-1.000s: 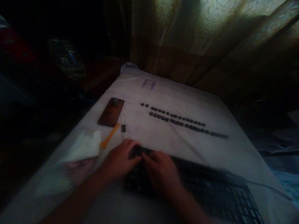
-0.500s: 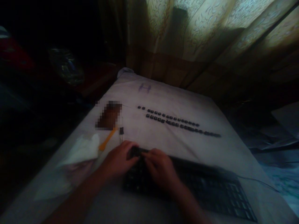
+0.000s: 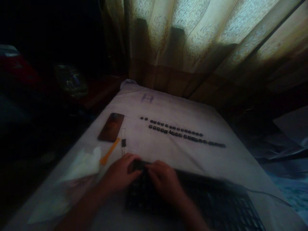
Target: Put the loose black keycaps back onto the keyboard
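A black keyboard (image 3: 223,200) lies at a slant on the cloth-covered table, blurred and dark. My left hand (image 3: 126,171) grips its upper left corner, fingers over the back edge and thumb on the near side. Close beside it, my right hand (image 3: 163,176) is closed over the keys near that corner, fingertips pinched together; whatever is between them is too dark to make out. Beyond the keyboard, several loose black keycaps lie in a far row (image 3: 174,127) and a nearer row (image 3: 178,134). A wire keycap puller (image 3: 123,142) with a black middle lies just beyond my left hand.
An orange flat tool (image 3: 110,152) lies left of the puller, below a smartphone (image 3: 112,127). A crumpled whitish plastic bag (image 3: 81,166) is near my left forearm. The keyboard cable (image 3: 267,193) runs off to the right. A patterned curtain (image 3: 166,48) hangs behind the table.
The whole scene sits slightly lower in the picture, as the camera has tilted up. Both hands stay at the keyboard's upper left corner, and the keycap rows look the same.
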Demonstrator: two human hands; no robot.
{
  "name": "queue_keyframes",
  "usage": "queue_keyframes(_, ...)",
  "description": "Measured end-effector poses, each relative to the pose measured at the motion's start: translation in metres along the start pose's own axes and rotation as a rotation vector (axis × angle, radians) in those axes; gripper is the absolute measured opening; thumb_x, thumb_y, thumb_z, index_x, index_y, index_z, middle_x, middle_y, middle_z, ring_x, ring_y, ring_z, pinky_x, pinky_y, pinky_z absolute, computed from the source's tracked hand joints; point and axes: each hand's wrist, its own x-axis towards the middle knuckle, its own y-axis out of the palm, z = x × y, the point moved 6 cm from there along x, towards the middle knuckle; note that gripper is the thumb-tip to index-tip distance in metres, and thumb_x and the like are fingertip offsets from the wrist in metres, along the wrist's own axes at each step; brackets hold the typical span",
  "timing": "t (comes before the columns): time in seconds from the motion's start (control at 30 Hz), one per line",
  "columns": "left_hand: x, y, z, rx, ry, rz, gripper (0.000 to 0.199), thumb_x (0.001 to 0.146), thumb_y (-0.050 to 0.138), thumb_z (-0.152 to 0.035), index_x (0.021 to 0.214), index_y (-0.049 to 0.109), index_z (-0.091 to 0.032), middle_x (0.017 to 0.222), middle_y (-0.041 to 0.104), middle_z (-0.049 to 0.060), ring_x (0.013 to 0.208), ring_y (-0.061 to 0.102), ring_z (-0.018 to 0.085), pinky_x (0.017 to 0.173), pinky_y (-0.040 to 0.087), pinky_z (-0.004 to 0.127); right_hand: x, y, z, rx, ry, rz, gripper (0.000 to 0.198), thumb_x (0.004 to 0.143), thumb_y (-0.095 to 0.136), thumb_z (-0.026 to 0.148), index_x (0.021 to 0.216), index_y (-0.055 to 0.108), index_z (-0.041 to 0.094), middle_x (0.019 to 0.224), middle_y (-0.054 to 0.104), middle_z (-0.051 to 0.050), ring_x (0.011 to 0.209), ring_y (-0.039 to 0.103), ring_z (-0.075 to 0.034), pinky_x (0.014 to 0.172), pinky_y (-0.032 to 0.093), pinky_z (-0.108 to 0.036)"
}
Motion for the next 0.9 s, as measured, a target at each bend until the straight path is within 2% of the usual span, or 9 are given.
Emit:
queue_keyframes(0.2, 0.002, -0.001, -0.001, 0.012, -0.013, -0.016, 0.029, 0.079, 0.055, -0.031, 0.106, 0.063, -0.024, 0.108, 0.067, 0.004, 0.088, 0.062, 0.022, 0.078, 0.048, 0.035, -0.001, 0.000, 0.001, -0.022, -0.006, -0.030, 0.027, 0.089, 0.052, 0.014, 0.100, 0.075, 0.022, 0.084, 0.070, -0.004, 0.081, 0.065, -0.017, 0.075, 0.049, -0.028)
queue_keyframes(0.5, 0.004, -0.003, 0.002, -0.023, -0.005, -0.040, 0.021, 0.079, 0.055, -0.034, 0.095, 0.064, -0.024, 0.096, 0.069, 0.001, 0.081, 0.062, 0.020, 0.076, 0.049, 0.033, -0.001, -0.004, 0.003, 0.013, 0.003, 0.023, 0.025, 0.089, 0.054, 0.014, 0.098, 0.075, 0.023, 0.085, 0.070, -0.003, 0.080, 0.065, -0.017, 0.075, 0.050, -0.028)
queue_keyframes(0.7, 0.009, -0.008, 0.009, -0.073, -0.019, -0.126, 0.023, 0.086, 0.047, -0.040, 0.081, 0.060, -0.022, 0.078, 0.066, 0.000, 0.075, 0.062, 0.019, 0.071, 0.048, 0.031, -0.004, -0.006, 0.000, 0.108, 0.001, 0.009, 0.027, 0.090, 0.053, 0.015, 0.104, 0.075, 0.023, 0.089, 0.071, -0.004, 0.083, 0.066, -0.018, 0.078, 0.050, -0.030)
queue_keyframes(0.9, 0.007, -0.011, 0.010, -0.076, -0.016, -0.210, 0.025, 0.087, 0.047, -0.043, 0.079, 0.058, -0.022, 0.069, 0.061, -0.002, 0.066, 0.059, 0.017, 0.065, 0.046, 0.028, -0.003, -0.007, -0.001, 0.132, 0.009, 0.020, 0.026, 0.090, 0.053, 0.016, 0.104, 0.075, 0.021, 0.089, 0.072, -0.005, 0.083, 0.066, -0.018, 0.079, 0.050, -0.031)
